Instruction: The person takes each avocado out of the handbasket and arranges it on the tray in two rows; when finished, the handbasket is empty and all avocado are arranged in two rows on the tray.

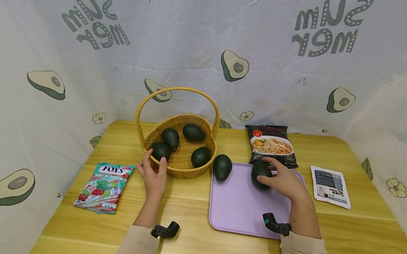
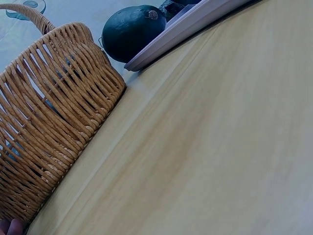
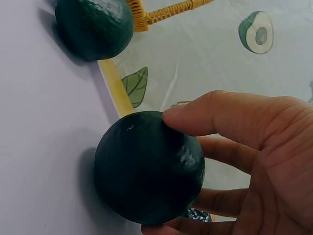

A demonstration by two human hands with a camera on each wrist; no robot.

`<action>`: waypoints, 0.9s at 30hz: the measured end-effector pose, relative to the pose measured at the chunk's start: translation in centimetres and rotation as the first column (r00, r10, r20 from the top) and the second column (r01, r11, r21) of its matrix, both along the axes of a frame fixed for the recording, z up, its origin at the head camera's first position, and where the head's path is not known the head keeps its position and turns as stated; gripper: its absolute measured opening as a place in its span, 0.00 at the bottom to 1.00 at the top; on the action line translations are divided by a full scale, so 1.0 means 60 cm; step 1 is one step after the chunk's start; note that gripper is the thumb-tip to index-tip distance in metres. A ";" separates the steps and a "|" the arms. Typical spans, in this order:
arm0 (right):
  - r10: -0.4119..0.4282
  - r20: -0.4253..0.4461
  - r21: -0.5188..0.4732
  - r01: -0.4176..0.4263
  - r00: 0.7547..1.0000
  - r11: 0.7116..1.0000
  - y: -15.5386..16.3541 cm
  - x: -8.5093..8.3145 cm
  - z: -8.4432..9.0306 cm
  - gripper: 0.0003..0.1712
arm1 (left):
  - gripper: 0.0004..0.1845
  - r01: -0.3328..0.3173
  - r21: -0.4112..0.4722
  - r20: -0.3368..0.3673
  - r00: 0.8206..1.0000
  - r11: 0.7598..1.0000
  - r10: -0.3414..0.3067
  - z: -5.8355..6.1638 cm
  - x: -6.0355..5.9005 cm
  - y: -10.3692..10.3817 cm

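At the left front of a yellow wicker basket, my left hand rests with thumb and fingers spread against the rim. Just behind its fingertips lies a dark green avocado inside the basket, with several others around it. The left wrist view shows the basket's outer wall and only a bit of the fingers. My right hand holds another avocado between thumb and fingers over the back of a lilac tray. One more avocado lies at the tray's back left corner.
A candy bag lies left of the basket. Behind the tray is a black noodle packet; a white and dark pouch lies to its right. The basket's tall handle arches upward. A printed curtain hangs behind the wooden table.
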State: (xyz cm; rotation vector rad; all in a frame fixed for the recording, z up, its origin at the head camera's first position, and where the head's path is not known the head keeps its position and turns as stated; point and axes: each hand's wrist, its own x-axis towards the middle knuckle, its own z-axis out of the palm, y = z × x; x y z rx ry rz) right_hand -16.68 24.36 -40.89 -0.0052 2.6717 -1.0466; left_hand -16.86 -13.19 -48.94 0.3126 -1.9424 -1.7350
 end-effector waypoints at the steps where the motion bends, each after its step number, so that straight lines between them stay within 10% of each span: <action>1: 0.003 -0.002 -0.001 -0.003 1.000 1.000 0.000 0.000 0.000 0.45 | 0.29 0.002 0.004 0.001 1.000 1.000 -0.002 0.000 0.000 0.000; 14: -0.007 0.000 0.032 0.007 1.000 0.999 -0.004 0.001 0.001 0.47 | 0.28 0.025 -0.004 -0.004 1.000 1.000 -0.026 0.043 0.020 0.010; 27: -0.034 -0.035 0.037 0.035 0.999 0.999 -0.006 0.003 0.007 0.49 | 0.30 -0.009 -0.008 0.003 1.000 1.000 0.009 -0.003 -0.002 -0.001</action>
